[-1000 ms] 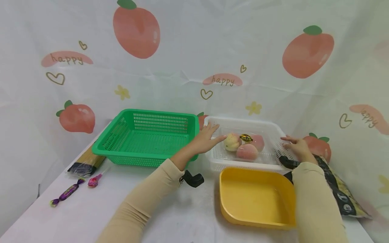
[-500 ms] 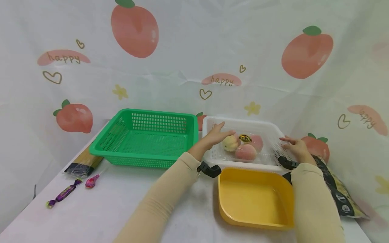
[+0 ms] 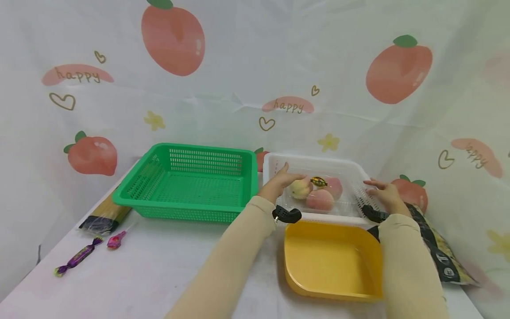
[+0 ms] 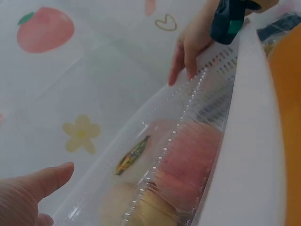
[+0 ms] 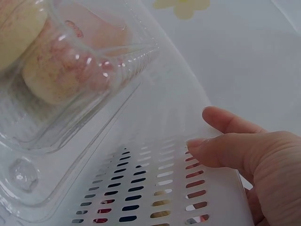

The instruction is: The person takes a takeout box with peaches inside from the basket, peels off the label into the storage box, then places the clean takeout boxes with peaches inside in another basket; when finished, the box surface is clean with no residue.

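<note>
A white plastic basket (image 3: 342, 165) stands at the back of the table. In it lies a clear plastic fruit box (image 5: 33, 136) with several peaches (image 3: 320, 200) and a dark oval label. My left hand (image 3: 280, 182) reaches over the basket's left end, fingers spread beside the box; in the left wrist view the hand (image 4: 26, 197) shows extended digits with nothing between them. My right hand (image 3: 387, 196) grips the basket's right end wall. Its thumb lies on the inner side in the right wrist view, and its lower fingers are mostly hidden behind the wall.
A green basket (image 3: 187, 204) stands left of the white one, and a yellow bin (image 3: 330, 261) in front of it. Packaged noodles (image 3: 104, 215), a lollipop (image 3: 115, 240) and a wrapped candy (image 3: 79, 257) lie at left. A dark bag (image 3: 442, 257) lies at right.
My left hand has moved right, from near the green basket's edge to over the white basket's left end beside the fruit box. The right hand has kept its place.
</note>
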### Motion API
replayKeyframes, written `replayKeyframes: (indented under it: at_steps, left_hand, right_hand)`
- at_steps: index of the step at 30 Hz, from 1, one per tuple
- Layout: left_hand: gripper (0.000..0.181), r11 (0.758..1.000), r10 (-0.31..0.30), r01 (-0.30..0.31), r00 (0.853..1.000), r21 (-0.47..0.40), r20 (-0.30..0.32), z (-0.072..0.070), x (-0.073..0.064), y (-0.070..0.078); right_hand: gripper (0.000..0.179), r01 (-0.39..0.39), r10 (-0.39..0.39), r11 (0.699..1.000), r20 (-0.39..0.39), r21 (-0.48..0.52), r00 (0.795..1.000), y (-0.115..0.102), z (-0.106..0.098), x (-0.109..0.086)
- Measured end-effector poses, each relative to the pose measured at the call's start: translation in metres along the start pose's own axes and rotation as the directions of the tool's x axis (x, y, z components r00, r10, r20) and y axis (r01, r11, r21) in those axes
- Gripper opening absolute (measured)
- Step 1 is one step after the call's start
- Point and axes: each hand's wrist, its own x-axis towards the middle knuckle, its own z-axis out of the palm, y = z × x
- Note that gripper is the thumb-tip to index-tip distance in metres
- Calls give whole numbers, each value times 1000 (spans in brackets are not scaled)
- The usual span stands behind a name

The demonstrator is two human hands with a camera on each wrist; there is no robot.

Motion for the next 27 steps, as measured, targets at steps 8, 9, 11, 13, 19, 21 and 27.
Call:
replayKeyframes:
  at_steps: [8,9,11,13,19,21,27]
  left_hand:
    - [86,997,-77,77,997,-2,-23,-1,-3,1]
    - [88,996,-87,88,996,21,-26,0,6,-4]
    - [94,991,-110,112,993,79,-33,3,16,-7]
    - [103,983,-122,123,992,135,-18,2,48,-24]
    - [107,974,-108,103,994,203,14,-1,135,-76]
    - [100,972,-141,138,990,189,2,1,145,-80]
    - [102,976,-188,185,982,112,14,4,213,-111]
  right_hand:
    - [47,-15,15,1000,-9,14,1000,1,2,4]
    - [47,-13,13,1000,-12,16,1000,2,2,4]
    - [47,-7,7,1000,-11,11,1000,2,2,4]
    - [47,0,1,1000,-8,8,1000,3,1,4]
    - [47,9,-9,1000,4,4,1000,3,1,1]
    - [47,8,-8,1000,1,5,1000,4,1,1]
    - [47,-9,9,1000,-1,12,1000,5,0,4]
